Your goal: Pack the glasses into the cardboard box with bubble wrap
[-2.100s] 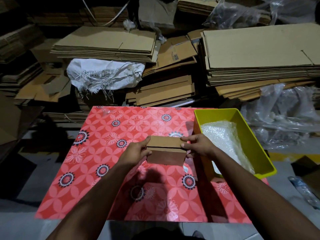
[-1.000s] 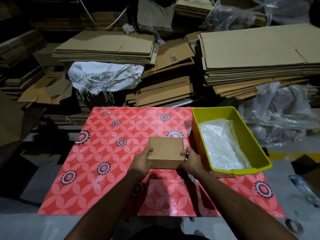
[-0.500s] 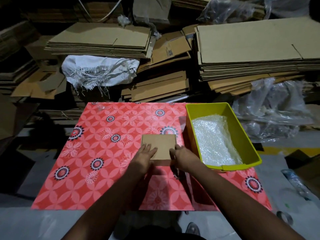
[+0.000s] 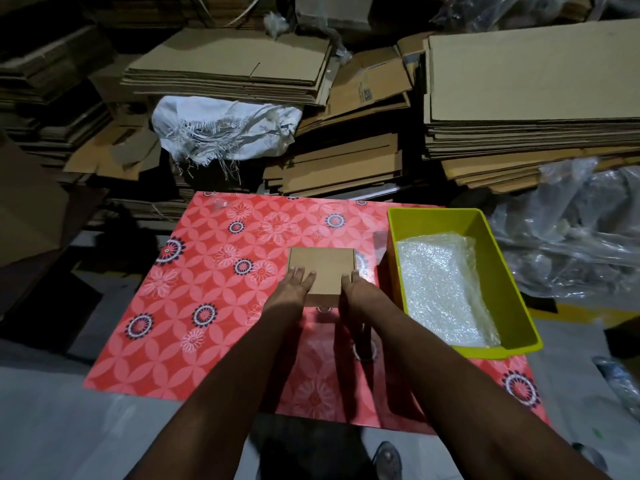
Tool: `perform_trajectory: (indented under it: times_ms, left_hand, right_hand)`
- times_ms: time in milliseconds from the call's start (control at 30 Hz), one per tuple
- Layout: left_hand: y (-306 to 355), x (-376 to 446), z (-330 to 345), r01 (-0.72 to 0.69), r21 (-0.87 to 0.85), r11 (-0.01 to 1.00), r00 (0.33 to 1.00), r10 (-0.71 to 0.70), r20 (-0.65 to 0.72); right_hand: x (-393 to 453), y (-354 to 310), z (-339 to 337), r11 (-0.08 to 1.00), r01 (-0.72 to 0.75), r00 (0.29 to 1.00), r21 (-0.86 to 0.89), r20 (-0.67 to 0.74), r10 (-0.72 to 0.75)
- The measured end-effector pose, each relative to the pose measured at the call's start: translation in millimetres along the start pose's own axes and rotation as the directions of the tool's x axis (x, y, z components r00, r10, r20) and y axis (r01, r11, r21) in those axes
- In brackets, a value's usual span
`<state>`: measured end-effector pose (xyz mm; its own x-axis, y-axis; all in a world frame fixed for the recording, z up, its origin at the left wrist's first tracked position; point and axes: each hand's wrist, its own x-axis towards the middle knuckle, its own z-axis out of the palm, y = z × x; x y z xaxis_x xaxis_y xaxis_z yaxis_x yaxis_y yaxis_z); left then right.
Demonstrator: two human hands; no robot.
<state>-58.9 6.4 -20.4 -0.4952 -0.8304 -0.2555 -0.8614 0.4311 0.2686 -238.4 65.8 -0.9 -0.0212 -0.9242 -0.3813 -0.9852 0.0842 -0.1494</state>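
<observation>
A small closed cardboard box [image 4: 323,268] lies flat on the red flowered mat [image 4: 207,289]. My left hand [image 4: 292,292] rests with straight fingers on the box's near left part. My right hand [image 4: 356,294] presses its straight fingers on the near right corner. To the right stands a yellow-green bin [image 4: 498,271] holding folded bubble wrap [image 4: 440,285]. No glasses are visible; the box's inside is hidden.
Stacks of flattened cardboard [image 4: 519,81] rise behind the mat, with a white woven sack [image 4: 225,129] among them. Clear plastic sheeting [image 4: 581,230] is heaped right of the bin. Grey floor surrounds the mat; a shoe [image 4: 388,460] shows at the bottom.
The box went from held up between both hands to lying flat on the mat. My hands shifted from gripping its sides to resting flat on its top.
</observation>
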Motion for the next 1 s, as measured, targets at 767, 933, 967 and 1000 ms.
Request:
perform_trajectory:
  times_ms: [767, 933, 967, 1000]
  left_hand:
    - [12, -63, 9, 0.040, 0.077, 0.996, 0.999, -0.040, -0.006]
    - [3, -69, -2, -0.032, 0.063, 0.997, 0.999, 0.031, 0.022]
    - [1, -73, -6, -0.041, 0.055, 0.998, 0.999, 0.040, 0.016]
    - [-4, -72, -8, -0.056, 0.048, 0.997, 0.998, 0.055, 0.012]
  right_hand:
    - [-47, 46, -11, 0.928, -0.146, 0.934, 0.341, -0.261, 0.243]
    - [-50, 42, -12, 0.916, -0.174, 0.923, 0.362, -0.264, 0.280]
    - [-54, 36, -15, 0.910, -0.184, 0.923, 0.371, -0.254, 0.290]
    - [-53, 32, -15, 0.901, -0.187, 0.914, 0.391, -0.269, 0.305]
